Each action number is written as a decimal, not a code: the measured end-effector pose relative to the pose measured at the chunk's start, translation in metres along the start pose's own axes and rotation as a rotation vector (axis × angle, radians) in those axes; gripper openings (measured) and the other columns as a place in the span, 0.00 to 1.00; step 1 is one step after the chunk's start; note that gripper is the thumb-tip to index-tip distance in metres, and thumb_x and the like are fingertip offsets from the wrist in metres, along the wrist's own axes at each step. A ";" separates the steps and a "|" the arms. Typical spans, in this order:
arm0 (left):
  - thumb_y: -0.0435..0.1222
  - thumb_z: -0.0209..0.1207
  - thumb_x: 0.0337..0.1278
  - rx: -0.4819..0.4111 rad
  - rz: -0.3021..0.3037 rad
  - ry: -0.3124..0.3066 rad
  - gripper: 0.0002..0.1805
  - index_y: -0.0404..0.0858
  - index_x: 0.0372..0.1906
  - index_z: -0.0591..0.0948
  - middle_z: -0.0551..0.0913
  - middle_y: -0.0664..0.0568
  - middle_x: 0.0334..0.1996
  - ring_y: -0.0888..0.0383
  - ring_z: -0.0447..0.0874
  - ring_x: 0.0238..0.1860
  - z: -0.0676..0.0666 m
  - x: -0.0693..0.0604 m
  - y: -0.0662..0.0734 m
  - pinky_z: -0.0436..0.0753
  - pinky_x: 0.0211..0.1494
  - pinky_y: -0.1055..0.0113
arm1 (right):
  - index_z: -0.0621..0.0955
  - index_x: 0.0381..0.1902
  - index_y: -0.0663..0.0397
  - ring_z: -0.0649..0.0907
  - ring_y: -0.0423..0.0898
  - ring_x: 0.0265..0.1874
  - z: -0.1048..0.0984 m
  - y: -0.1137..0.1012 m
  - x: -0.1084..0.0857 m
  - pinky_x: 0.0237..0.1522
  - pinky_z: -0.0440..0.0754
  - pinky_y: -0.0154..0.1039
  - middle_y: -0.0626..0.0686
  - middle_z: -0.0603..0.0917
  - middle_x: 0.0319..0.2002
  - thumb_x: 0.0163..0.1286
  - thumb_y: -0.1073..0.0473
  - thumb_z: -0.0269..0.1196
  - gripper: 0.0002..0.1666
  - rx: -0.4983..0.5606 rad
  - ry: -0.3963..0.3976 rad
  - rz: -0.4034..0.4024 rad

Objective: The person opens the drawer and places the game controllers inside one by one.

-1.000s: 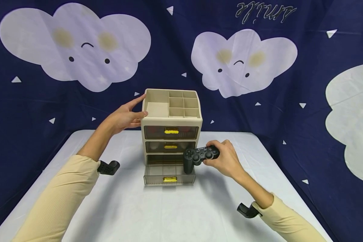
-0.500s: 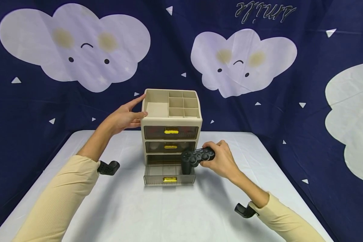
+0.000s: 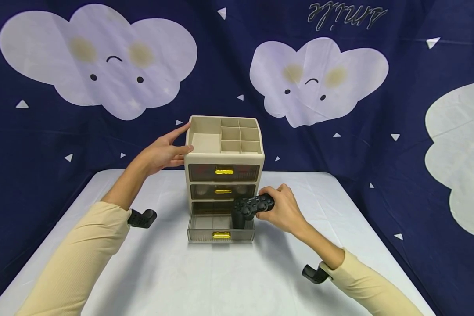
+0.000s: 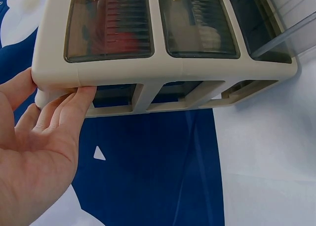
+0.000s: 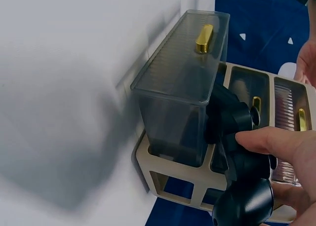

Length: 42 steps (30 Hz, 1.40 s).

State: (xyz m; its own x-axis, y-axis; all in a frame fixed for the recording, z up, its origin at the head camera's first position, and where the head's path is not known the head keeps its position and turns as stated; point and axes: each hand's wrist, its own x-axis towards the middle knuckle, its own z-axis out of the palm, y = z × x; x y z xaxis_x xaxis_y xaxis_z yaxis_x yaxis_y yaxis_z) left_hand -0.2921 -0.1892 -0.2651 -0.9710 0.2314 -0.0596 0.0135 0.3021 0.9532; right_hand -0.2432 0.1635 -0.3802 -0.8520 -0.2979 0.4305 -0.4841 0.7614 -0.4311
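Note:
A beige desktop drawer organizer (image 3: 225, 159) has its bottom drawer (image 3: 205, 237) pulled out. My left hand (image 3: 159, 153) holds its upper left corner, the thumb over the top rim; in the left wrist view, fingers (image 4: 71, 107) lie against its side frame. In my right hand (image 3: 282, 208) is a black game controller (image 3: 242, 211), pinched by one handle between thumb and fingers. Its other handle points down into the right part of the smoky clear drawer. Seen from the right wrist, the controller (image 5: 244, 201) is beside the drawer wall, partly covered by my thumb (image 5: 261, 137).
The two upper drawers (image 3: 223, 192) are closed, with gold handles and blurred contents. On top are one large compartment (image 3: 206, 142) and several small ones. The organizer stands on a white table (image 3: 162, 272), before a dark blue cloud-print cloth (image 3: 221, 57).
My right hand has moved left with the controller, bringing its lower handle further over and into the open drawer. The left hand and the organizer keep their places.

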 end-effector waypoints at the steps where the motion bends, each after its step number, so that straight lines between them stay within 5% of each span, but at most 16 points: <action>1: 0.40 0.58 0.74 -0.001 -0.002 0.003 0.44 0.72 0.80 0.46 0.65 0.40 0.74 0.51 0.81 0.59 0.000 0.000 0.000 0.80 0.66 0.55 | 0.86 0.44 0.48 0.71 0.49 0.37 0.001 -0.001 0.000 0.40 0.68 0.41 0.55 0.78 0.34 0.37 0.58 0.83 0.31 0.000 -0.004 0.002; 24: 0.39 0.57 0.75 -0.010 0.008 -0.008 0.44 0.71 0.80 0.44 0.60 0.42 0.77 0.50 0.79 0.62 0.000 0.000 -0.002 0.77 0.70 0.52 | 0.87 0.45 0.45 0.73 0.49 0.36 0.028 -0.012 0.007 0.39 0.70 0.41 0.55 0.77 0.35 0.40 0.50 0.84 0.31 -0.028 -0.101 0.037; 42: 0.38 0.57 0.75 -0.020 0.005 -0.007 0.45 0.72 0.80 0.44 0.61 0.41 0.77 0.48 0.78 0.63 0.000 0.000 -0.002 0.76 0.71 0.49 | 0.87 0.46 0.49 0.75 0.52 0.39 0.054 -0.027 0.014 0.47 0.74 0.50 0.56 0.79 0.38 0.44 0.46 0.83 0.30 -0.023 -0.098 -0.033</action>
State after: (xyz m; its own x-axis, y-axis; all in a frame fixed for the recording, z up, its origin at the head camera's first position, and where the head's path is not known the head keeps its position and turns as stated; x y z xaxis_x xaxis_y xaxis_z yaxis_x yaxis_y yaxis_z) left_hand -0.2922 -0.1894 -0.2667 -0.9692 0.2394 -0.0572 0.0132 0.2826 0.9592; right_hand -0.2526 0.1078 -0.4060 -0.8516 -0.3774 0.3638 -0.5085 0.7629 -0.3992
